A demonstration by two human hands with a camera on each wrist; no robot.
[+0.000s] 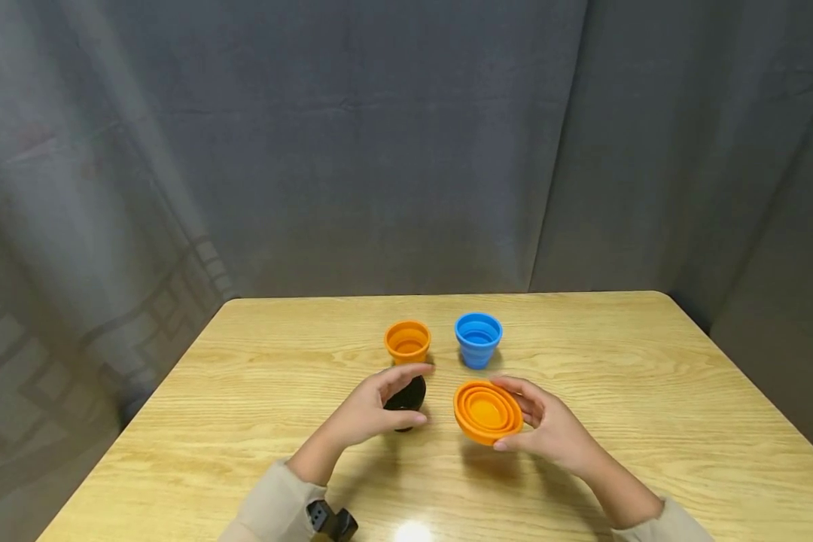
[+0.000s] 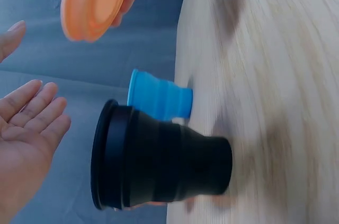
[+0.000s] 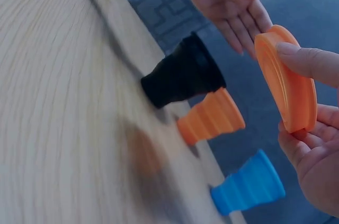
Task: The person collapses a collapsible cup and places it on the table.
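Observation:
My right hand (image 1: 552, 429) grips a collapsed orange silicone cup (image 1: 485, 411) by its rim, thumb on one side and fingers on the other. The cup is flattened into rings and is held tilted above the table. My left hand (image 1: 373, 406) hovers with fingers extended and thumb apart, holding nothing. Below and behind it, a black collapsible cup (image 2: 164, 155) stands upright and expanded, partly hidden by the hand in the head view. Farther back stand an expanded orange cup (image 1: 407, 341) and an expanded blue cup (image 1: 478, 340), both upright.
The cups stand on a light wooden table (image 1: 278, 339) with rounded far corners. A grey curtain (image 1: 379, 150) hangs behind its far edge. The left sleeve (image 1: 278, 500) has a dark device at the wrist.

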